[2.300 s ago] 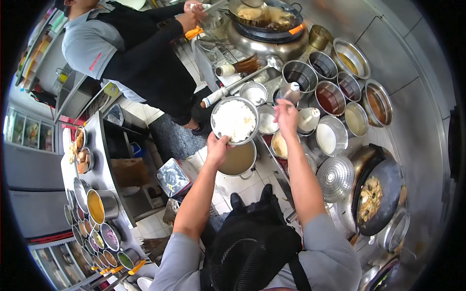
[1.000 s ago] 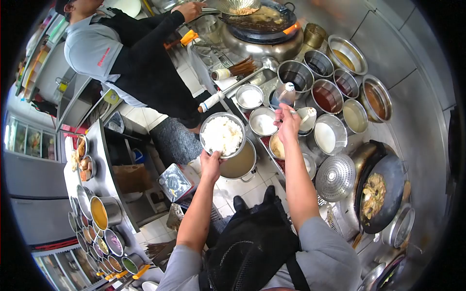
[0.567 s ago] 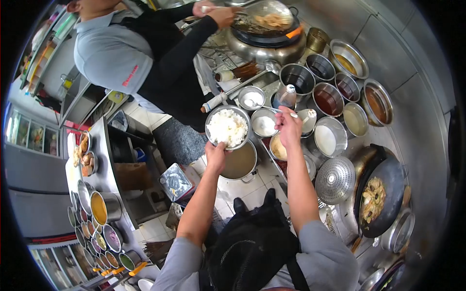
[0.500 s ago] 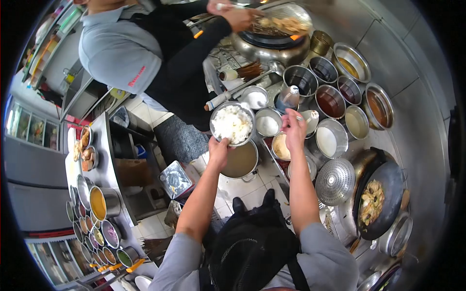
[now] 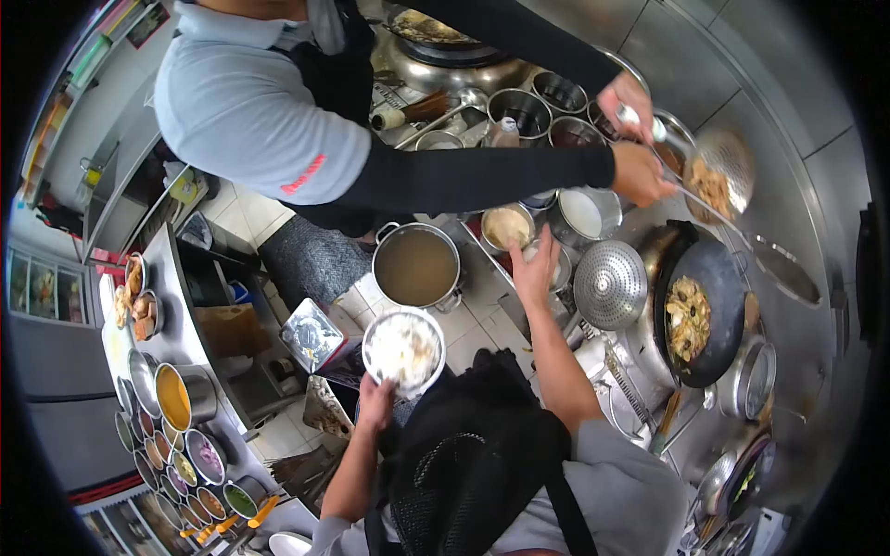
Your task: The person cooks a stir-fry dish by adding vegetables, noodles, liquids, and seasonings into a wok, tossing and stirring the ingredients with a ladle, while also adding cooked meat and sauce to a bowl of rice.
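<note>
My left hand point(image 5: 377, 404) holds a metal bowl point(image 5: 439, 345) by its near rim, close to my body. White rice point(image 5: 402, 350) fills the bowl. My right hand point(image 5: 535, 269) is open, fingers spread, at the near side of a small metal pot point(image 5: 506, 228) of beige contents. A second small pot point(image 5: 562, 269) lies just beside these fingers; whether they touch it I cannot tell. To the right of my hand rests a perforated metal strainer point(image 5: 610, 285). Past it, a wok point(image 5: 728, 320) contains a cooked dish point(image 5: 688, 320) of pieces in sauce.
A co-worker's arm point(image 5: 473, 179) stretches across in front of me. Their hands point(image 5: 640, 171) hold a perforated ladle point(image 5: 737, 157) of food and a mesh skimmer point(image 5: 786, 269). A stockpot point(image 5: 415, 265) stands ahead on the floor side. Several ingredient pots point(image 5: 185, 398) crowd the left counter.
My left hand has drawn the rice bowl back toward my body. My right hand has moved back and spread its fingers. The co-worker has swung the food-filled ladle from the far wok to the right.
</note>
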The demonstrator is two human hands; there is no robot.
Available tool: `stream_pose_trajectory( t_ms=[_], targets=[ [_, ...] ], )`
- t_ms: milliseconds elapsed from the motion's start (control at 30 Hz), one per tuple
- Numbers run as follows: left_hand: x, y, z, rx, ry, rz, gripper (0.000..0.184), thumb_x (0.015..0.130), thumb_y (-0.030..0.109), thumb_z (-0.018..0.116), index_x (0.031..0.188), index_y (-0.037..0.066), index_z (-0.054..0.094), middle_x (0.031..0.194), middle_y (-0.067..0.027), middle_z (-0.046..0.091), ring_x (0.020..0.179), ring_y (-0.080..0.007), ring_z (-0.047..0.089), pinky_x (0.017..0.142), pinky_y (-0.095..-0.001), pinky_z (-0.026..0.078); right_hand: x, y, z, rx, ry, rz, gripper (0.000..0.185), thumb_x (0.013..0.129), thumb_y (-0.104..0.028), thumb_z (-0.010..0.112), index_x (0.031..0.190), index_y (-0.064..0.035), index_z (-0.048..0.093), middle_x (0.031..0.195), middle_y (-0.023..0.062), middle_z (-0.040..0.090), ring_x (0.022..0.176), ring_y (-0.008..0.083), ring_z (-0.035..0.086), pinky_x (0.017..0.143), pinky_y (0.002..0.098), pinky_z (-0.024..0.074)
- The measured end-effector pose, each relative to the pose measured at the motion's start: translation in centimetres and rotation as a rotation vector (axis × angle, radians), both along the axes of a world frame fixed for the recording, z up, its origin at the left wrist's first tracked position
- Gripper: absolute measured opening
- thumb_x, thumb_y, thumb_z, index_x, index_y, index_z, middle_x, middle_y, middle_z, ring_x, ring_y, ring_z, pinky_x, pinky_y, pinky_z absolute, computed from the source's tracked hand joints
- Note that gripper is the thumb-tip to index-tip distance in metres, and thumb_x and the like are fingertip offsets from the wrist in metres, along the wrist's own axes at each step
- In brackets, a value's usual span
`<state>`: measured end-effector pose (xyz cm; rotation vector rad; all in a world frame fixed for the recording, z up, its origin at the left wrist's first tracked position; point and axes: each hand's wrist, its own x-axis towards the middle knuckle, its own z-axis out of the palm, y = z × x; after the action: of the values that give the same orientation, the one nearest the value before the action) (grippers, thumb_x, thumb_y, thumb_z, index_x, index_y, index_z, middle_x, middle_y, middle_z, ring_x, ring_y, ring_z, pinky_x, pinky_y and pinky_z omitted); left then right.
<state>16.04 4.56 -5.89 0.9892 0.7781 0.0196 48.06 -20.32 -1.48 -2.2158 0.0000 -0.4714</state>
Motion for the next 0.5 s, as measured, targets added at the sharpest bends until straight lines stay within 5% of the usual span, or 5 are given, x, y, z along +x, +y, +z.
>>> stream_pose_trajectory(
  t_ms=[100,167,300,433,500],
  targets=[
    [-7.9,-2.0,-0.4,-0.015,0.048,0.048,0.051,0.088,-0.006,0.055,0.139,-0.002,0.052,0.124,-0.0117,0.068,0.098,-0.0174,0.069,0.083,-0.0298,0.057,4.2,-0.4,-0.7,-0.035,-0.111,-0.03,0.08,0.09,-0.032,0.078,0.149,0.008,0.042,0.136,0.0318,0.05,0.13,0.049,0.047,0.111,0.0515,0.0391],
    [-11.2,-3.9,1.3,-0.002,0.157,0.105,0.047,0.089,-0.005,0.055,0.136,-0.002,0.054,0.117,-0.0101,0.07,0.089,-0.0153,0.068,0.072,-0.0282,0.055,10.5,-2.0,-9.3,-0.293,-0.329,-0.001,0.092,0.086,-0.04,0.081,0.152,0.0067,0.038,0.146,0.0344,0.044,0.136,0.0507,0.043,0.114,0.0517,0.0376],
    [-15.9,-7.1,2.4,0.076,0.26,0.188,0.042,0.088,-0.004,0.055,0.129,-0.001,0.055,0.111,-0.0089,0.07,0.085,-0.0152,0.067,0.066,-0.0282,0.054,13.9,0.6,-4.7,0.064,-0.326,-0.13,0.123,0.069,-0.054,0.089,0.157,0.0044,0.027,0.153,0.0345,0.039,0.144,0.0489,0.037,0.12,0.056,0.0297],
    [-19.8,-9.6,1.5,-0.01,0.159,0.329,0.045,0.086,-0.007,0.053,0.13,0.0,0.054,0.113,-0.0101,0.07,0.086,-0.017,0.068,0.068,-0.0284,0.055,15.7,1.2,-7.3,0.217,-0.278,-0.128,0.117,0.068,-0.039,0.092,0.159,-0.0011,0.029,0.153,0.0276,0.045,0.145,0.046,0.038,0.12,0.0558,0.0284],
    [-20.8,-10.6,1.5,-0.021,0.135,0.351,0.047,0.086,-0.008,0.052,0.132,0.0,0.053,0.116,-0.0113,0.07,0.091,-0.0193,0.07,0.073,-0.0311,0.057,16.4,0.8,-9.4,-0.299,-0.342,-0.243,0.107,0.07,-0.034,0.091,0.156,-0.0027,0.036,0.15,0.0242,0.049,0.141,0.0432,0.043,0.116,0.0566,0.0335]
  ],
)
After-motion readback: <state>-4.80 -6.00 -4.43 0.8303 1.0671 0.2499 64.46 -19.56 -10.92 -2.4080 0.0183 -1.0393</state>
